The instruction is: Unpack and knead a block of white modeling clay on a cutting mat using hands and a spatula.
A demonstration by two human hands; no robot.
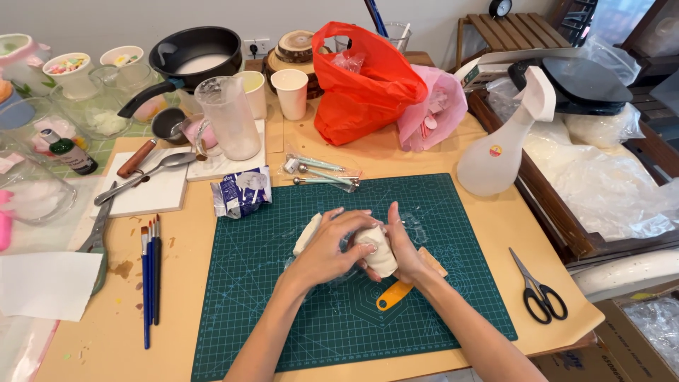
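Both my hands meet over the green cutting mat (438, 297). My left hand (327, 244) and my right hand (403, 244) are wrapped around a lump of white clay (380, 256), which they hold just above the mat. A second white clay block (307, 233) lies on the mat left of my left hand, partly hidden by it. An orange-handled scraper (393, 294) lies on the mat under my right wrist. Thin clear film lies crumpled beneath the hands.
Black scissors (541, 293) lie right of the mat, paintbrushes (149, 279) left of it. Behind the mat are a blue-white packet (242, 191), bagged sculpting tools (322, 174), a plastic jug (226, 117), a red bag (364, 85) and a white spray bottle (502, 148).
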